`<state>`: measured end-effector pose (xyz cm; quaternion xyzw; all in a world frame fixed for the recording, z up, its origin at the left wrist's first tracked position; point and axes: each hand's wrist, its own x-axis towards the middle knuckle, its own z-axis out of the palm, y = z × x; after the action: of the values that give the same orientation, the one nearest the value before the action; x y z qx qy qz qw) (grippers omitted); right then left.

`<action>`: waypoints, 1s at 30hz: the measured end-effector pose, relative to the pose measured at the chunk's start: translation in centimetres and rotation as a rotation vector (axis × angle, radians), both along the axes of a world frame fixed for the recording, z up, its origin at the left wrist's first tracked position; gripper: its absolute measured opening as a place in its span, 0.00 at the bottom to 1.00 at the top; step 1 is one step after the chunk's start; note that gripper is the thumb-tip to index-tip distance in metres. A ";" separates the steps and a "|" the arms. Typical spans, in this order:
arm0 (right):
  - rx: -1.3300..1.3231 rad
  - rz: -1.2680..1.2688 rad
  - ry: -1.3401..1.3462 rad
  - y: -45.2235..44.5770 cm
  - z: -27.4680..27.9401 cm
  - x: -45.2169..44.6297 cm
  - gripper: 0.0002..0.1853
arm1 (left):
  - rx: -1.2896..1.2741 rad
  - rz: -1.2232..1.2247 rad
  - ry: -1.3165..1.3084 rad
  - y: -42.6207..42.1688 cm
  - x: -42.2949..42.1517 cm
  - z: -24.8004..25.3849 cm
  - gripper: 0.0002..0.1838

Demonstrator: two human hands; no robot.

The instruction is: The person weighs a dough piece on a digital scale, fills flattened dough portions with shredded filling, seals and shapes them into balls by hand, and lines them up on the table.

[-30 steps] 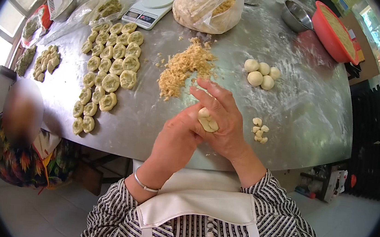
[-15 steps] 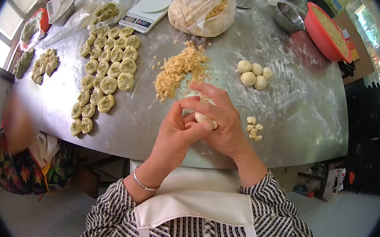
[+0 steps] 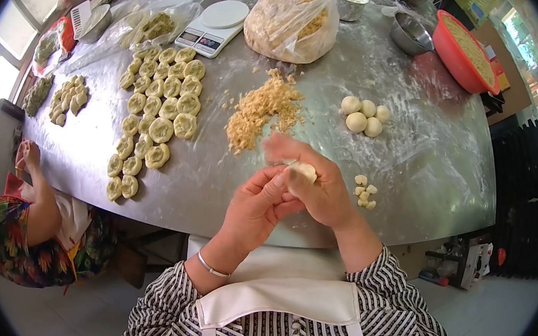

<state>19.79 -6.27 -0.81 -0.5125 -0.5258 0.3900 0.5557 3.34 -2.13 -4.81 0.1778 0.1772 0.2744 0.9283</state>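
Observation:
In front of my apron, my two hands meet over the near part of the steel table. A pale piece of dough [image 3: 303, 170] shows between them. My right hand [image 3: 327, 190] is curled round it, with blurred fingers raised at the far side. Pressed against its near-left side are the thumb and fingers of my left hand [image 3: 253, 209], which cover part of it. Just beyond lies a heap of crumbly tan filling [image 3: 263, 110]. Small dough bits [image 3: 365, 192] lie right of my right hand, and several smooth round dough balls [image 3: 365, 116] sit farther back.
Rows of dough rounds with green centres [image 3: 161, 130] fill the left side. Behind stand a kitchen scale [image 3: 210, 29], a plastic bag of filling [image 3: 290, 26], a metal bowl [image 3: 412, 33] and a red basin [image 3: 441, 38]. A co-worker's arm [image 3: 43, 210] is at far left.
The dough piece has turned between my hands and shows a wider face. My left hand has shifted slightly lower. The co-worker's arm has come into clear view, and the camera view has shifted a little.

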 end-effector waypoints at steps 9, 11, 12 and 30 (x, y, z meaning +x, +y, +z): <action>0.017 -0.043 0.554 0.5 -0.4 -0.3 0.37 | 0.077 0.062 0.026 0.1 1.1 0.5 0.21; 0.025 -0.121 0.518 0.6 -0.6 -0.5 0.40 | 0.085 -0.002 0.001 0.4 0.8 0.0 0.21; -0.026 -0.049 0.416 0.4 -0.4 -0.1 0.39 | 0.095 -0.041 -0.013 0.4 0.7 -0.2 0.21; 0.077 -0.088 -0.471 -1.9 -2.2 1.1 0.33 | 0.141 -0.008 0.161 -1.2 1.4 0.9 0.23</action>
<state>20.88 -8.13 -3.04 -0.5902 -0.6327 0.2149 0.4530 4.72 -3.34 -3.88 0.2650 0.2305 0.2674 0.8973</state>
